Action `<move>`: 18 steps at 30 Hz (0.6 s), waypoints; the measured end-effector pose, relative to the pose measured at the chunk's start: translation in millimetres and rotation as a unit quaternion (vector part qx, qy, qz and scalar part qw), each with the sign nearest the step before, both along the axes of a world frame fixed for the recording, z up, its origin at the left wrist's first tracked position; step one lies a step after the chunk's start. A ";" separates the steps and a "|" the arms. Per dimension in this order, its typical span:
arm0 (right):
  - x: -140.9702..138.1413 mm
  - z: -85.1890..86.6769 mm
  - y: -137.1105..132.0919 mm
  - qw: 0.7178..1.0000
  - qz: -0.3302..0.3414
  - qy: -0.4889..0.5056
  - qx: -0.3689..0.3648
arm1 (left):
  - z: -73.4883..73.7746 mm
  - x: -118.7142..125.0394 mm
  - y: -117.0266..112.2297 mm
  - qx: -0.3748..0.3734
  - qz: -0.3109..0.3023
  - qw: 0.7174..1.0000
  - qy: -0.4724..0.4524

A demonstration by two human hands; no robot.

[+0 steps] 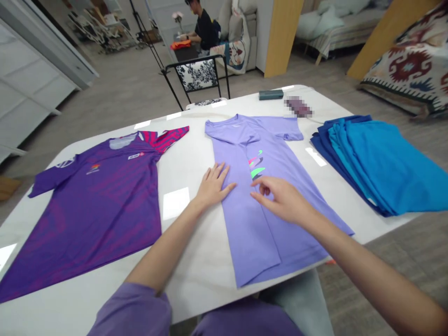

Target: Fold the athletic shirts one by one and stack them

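A lavender T-shirt (pixel 280 163) lies on the white table in front of me, its left side folded inward over the front in a long strip. My left hand (pixel 215 184) rests flat along the folded edge, fingers spread. Just over the shirt's middle, by the inner edge of the folded strip, is my right hand (pixel 280 198). Its thumb and index finger are apart, the other fingers curl, and nothing shows between them. A green, pink and dark print is partly covered by the fold. To the left, a purple jersey (pixel 115 200) with a pink striped sleeve lies spread out.
Folded blue shirts (pixel 395 163) are stacked at the right of the white table (pixel 196 289). A dark green case (pixel 271 95) and a pixelated item (pixel 299 107) lie near the far edge. Beyond stands a chair (pixel 198 77); a person (pixel 203 28) sits farther back.
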State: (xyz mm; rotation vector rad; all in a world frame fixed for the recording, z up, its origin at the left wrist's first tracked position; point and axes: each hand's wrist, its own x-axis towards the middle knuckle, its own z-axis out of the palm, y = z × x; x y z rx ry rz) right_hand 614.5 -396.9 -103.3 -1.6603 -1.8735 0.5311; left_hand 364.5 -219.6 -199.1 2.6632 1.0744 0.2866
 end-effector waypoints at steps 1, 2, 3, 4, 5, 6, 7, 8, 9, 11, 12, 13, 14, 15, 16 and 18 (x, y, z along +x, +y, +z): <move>-1.4 1.9 40.9 1.000 0.017 -0.002 0.014 | -1.1 -1.2 -3.4 0.001 -0.001 1.000 0.007; -4.3 2.6 84.3 0.999 0.029 -0.012 0.029 | -1.4 -1.6 -4.9 0.004 0.000 1.000 0.009; -8.7 2.4 129.0 0.998 0.039 -0.029 0.039 | -1.3 -1.6 -5.1 0.008 0.002 1.000 0.008; -14.5 1.1 173.8 0.997 0.044 -0.046 0.048 | -1.1 -1.7 -4.6 0.011 0.003 1.000 0.006; -21.2 -0.9 217.5 0.995 0.048 -0.067 0.052 | -1.1 -1.9 -3.7 0.014 0.005 1.000 0.003; -28.6 -3.7 258.8 0.993 0.050 -0.091 0.052 | -1.5 -2.4 -2.9 0.017 0.006 1.000 0.000; -36.1 -6.9 296.8 0.991 0.047 -0.116 0.051 | -2.3 -3.1 -2.3 0.019 0.007 1.000 -0.004; -43.3 -10.3 330.8 0.988 0.042 -0.145 0.043 | -3.7 -3.8 -1.9 0.021 0.007 1.000 -0.008; -49.9 -13.7 360.5 0.983 0.036 -0.177 0.028 | -5.5 -4.4 -1.7 0.021 0.009 1.000 -0.013; -59.7 -19.5 406.5 0.969 0.026 -0.244 -0.026 | -9.5 -4.9 -1.5 0.024 0.014 0.999 -0.026; -62.8 -21.5 423.4 0.959 0.026 -0.275 -0.058 | -11.3 -4.9 -1.4 0.025 0.017 0.999 -0.031; -64.7 -22.9 437.1 0.949 0.032 -0.301 -0.088 | -12.7 -4.7 -1.3 0.026 0.020 0.999 -0.033; -65.5 -23.5 448.1 0.940 0.043 -0.319 -0.111 | -13.5 -4.4 -1.1 0.025 0.022 0.999 -0.031; -65.3 -23.5 457.0 0.935 0.061 -0.326 -0.126 | -13.7 -4.2 -1.0 0.024 0.024 0.999 -0.028; -64.2 -22.9 464.2 0.933 0.081 -0.323 -0.136 | -13.4 -4.2 -0.9 0.021 0.026 0.999 -0.024; -60.1 -20.3 474.8 0.937 0.104 -0.298 -0.152 | -11.7 -4.4 -1.4 0.011 0.027 0.999 -0.021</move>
